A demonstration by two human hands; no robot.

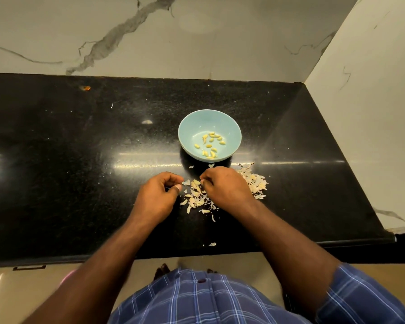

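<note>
The left hand (157,195) rests on the counter (68,148) with fingers curled. Its thumb and forefinger close on a flake (186,182) of skin that protrudes at the fingertips.

The right hand (225,185) lies just beside it, knuckles up and fingers curled down over the skins (197,199). Its fingertips meet a pale piece (196,182) at the top of the heap. Whether they grip that piece cannot be told, because the palm side is hidden.

The skins form a loose heap between the two hands and spread out past the right hand toward the right edge. The heap sits about midway between the far and near edges, right of centre.

The bowl (232,127) stands upright just beyond the hands, toward the far edge and apart from both. It holds the cloves (209,146) – small, yellow, scattered across its bottom.

One scrap (212,244) lies alone at the near edge. An orange spot (85,88) sits near the far edge – well left of the bowl.
</note>
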